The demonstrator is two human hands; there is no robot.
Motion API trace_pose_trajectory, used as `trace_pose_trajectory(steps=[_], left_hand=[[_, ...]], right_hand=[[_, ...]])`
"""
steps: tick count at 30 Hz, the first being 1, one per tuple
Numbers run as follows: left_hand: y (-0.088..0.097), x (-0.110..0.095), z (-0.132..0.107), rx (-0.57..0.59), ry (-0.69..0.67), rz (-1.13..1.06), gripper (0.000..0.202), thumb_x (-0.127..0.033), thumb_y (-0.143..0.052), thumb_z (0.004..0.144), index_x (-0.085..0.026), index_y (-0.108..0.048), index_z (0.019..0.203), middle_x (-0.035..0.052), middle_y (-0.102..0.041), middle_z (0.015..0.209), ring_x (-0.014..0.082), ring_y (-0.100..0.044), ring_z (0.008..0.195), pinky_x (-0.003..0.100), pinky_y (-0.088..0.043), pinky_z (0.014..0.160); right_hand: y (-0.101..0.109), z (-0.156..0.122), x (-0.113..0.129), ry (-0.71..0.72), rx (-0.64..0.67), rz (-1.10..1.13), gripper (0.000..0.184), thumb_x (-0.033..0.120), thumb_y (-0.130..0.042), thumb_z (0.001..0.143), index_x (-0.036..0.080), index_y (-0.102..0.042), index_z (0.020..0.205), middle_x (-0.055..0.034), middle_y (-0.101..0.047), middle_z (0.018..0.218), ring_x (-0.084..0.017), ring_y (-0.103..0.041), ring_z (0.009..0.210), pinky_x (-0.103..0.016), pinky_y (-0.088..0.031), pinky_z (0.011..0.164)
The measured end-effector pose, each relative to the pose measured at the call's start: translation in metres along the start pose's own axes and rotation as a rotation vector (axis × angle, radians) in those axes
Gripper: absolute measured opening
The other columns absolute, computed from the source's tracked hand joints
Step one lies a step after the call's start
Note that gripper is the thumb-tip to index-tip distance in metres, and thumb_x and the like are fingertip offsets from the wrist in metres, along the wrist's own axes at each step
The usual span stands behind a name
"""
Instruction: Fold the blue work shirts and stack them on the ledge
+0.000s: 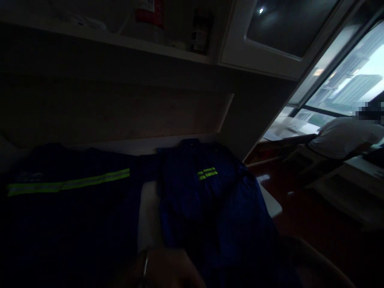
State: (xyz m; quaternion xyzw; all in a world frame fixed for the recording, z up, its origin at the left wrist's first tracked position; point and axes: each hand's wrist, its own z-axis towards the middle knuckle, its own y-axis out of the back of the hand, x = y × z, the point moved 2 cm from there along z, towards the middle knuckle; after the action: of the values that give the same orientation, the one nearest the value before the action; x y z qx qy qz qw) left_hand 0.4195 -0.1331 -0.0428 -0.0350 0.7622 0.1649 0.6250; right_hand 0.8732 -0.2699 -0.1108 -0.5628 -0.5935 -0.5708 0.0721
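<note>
Two dark blue work garments lie side by side on a pale surface in dim light. The left garment [90, 212] has a long yellow-green reflective strip across it. On the right, the other garment [192, 200] shows a short double strip and hangs toward the front in loose folds. At the bottom edge is my left hand [172, 266], a band around its wrist, by the lower part of the right garment; its fingers are lost in the dark. My right hand [289, 244] is at that garment's right side, fingers hidden in shadow.
A shelf [114, 40] with a red-labelled container [149, 12] and a dark jar [199, 36] runs above. To its right hangs a cabinet door [270, 60]. A person in a light top [345, 136] leans over by the window. The table corner [273, 206] juts out on the right.
</note>
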Motion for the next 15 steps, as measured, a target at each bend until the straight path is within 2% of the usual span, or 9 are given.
trace_pose_trajectory(steps=[1, 3, 5, 6, 8, 10, 11, 13, 15], left_hand=[[0.011, 0.007, 0.007, -0.101, 0.046, 0.032, 0.036, -0.044, -0.046, 0.093, -0.018, -0.064, 0.109, 0.0064, -0.071, 0.099, 0.0197, -0.067, 0.085, 0.035, -0.053, 0.078], [0.038, 0.025, 0.021, -0.428, 0.154, 0.193, 0.037, -0.038, -0.043, 0.093, -0.017, -0.061, 0.117, 0.0097, -0.068, 0.11, 0.0221, -0.066, 0.096, 0.037, -0.05, 0.087], [0.064, 0.044, 0.03, -0.768, 0.254, 0.474, 0.042, -0.036, -0.052, 0.089, -0.014, -0.058, 0.124, 0.0142, -0.062, 0.123, 0.0261, -0.059, 0.111, 0.041, -0.045, 0.099], [0.073, 0.053, 0.033, -0.868, 0.292, 0.622, 0.048, -0.036, -0.057, 0.085, -0.013, -0.056, 0.127, 0.0161, -0.058, 0.129, 0.0286, -0.054, 0.118, 0.043, -0.042, 0.103], [0.084, 0.071, 0.04, -0.898, 0.358, 0.825, 0.058, -0.037, -0.063, 0.081, -0.013, -0.052, 0.133, 0.0181, -0.051, 0.138, 0.0324, -0.048, 0.126, 0.046, -0.039, 0.105], [0.088, 0.083, 0.047, -0.865, 0.402, 0.863, 0.052, -0.033, -0.061, 0.083, -0.017, -0.054, 0.132, 0.0155, -0.051, 0.14, 0.0319, -0.048, 0.125, 0.047, -0.039, 0.105], [0.09, 0.087, 0.049, -0.879, 0.4, 0.787, 0.043, -0.029, -0.058, 0.084, -0.019, -0.059, 0.126, 0.0135, -0.054, 0.138, 0.0306, -0.05, 0.123, 0.046, -0.038, 0.105], [0.096, 0.09, 0.052, -0.98, 0.358, 0.502, 0.028, -0.022, -0.054, 0.084, -0.021, -0.067, 0.109, 0.0111, -0.061, 0.126, 0.0282, -0.054, 0.118, 0.045, -0.036, 0.107], [0.106, 0.088, 0.051, -1.116, 0.316, 0.204, 0.023, -0.018, -0.052, 0.083, -0.02, -0.068, 0.1, 0.0115, -0.066, 0.116, 0.0274, -0.058, 0.114, 0.044, -0.036, 0.107]], right_hand=[[0.003, 0.004, -0.003, -0.018, -0.05, -0.029, 0.029, 0.052, -0.062, 0.059, 0.026, -0.066, 0.069, -0.0085, -0.065, 0.064, -0.031, -0.066, 0.065, -0.044, -0.053, 0.063], [0.003, 0.02, 0.004, -0.007, -0.184, -0.099, 0.039, 0.057, -0.056, 0.063, 0.024, -0.068, 0.08, -0.0102, -0.069, 0.076, -0.031, -0.068, 0.073, -0.043, -0.054, 0.068], [-0.008, 0.042, 0.029, 0.088, -0.314, -0.181, 0.054, 0.062, -0.051, 0.069, 0.02, -0.067, 0.098, -0.0143, -0.07, 0.101, -0.031, -0.068, 0.088, -0.042, -0.055, 0.077], [-0.018, 0.054, 0.048, 0.162, -0.37, -0.241, 0.061, 0.065, -0.048, 0.072, 0.018, -0.065, 0.109, -0.0163, -0.066, 0.115, -0.031, -0.066, 0.097, -0.042, -0.054, 0.082], [-0.044, 0.077, 0.091, 0.316, -0.434, -0.401, 0.069, 0.066, -0.046, 0.079, 0.019, -0.057, 0.128, -0.017, -0.052, 0.137, -0.032, -0.058, 0.116, -0.044, -0.05, 0.094], [-0.072, 0.098, 0.131, 0.41, -0.423, -0.593, 0.07, 0.061, -0.049, 0.083, 0.022, -0.046, 0.141, -0.0145, -0.04, 0.149, -0.033, -0.043, 0.133, -0.05, -0.04, 0.105], [-0.084, 0.108, 0.146, 0.411, -0.388, -0.688, 0.069, 0.057, -0.051, 0.085, 0.025, -0.041, 0.145, -0.013, -0.035, 0.154, -0.033, -0.036, 0.138, -0.055, -0.034, 0.108], [-0.101, 0.126, 0.164, 0.364, -0.272, -0.849, 0.063, 0.051, -0.052, 0.087, 0.03, -0.04, 0.146, -0.0099, -0.03, 0.157, -0.035, -0.028, 0.142, -0.064, -0.027, 0.108], [-0.104, 0.14, 0.167, 0.332, -0.175, -0.947, 0.047, 0.043, -0.046, 0.092, 0.032, -0.05, 0.138, -0.0083, -0.041, 0.152, -0.033, -0.035, 0.138, -0.064, -0.027, 0.106]])
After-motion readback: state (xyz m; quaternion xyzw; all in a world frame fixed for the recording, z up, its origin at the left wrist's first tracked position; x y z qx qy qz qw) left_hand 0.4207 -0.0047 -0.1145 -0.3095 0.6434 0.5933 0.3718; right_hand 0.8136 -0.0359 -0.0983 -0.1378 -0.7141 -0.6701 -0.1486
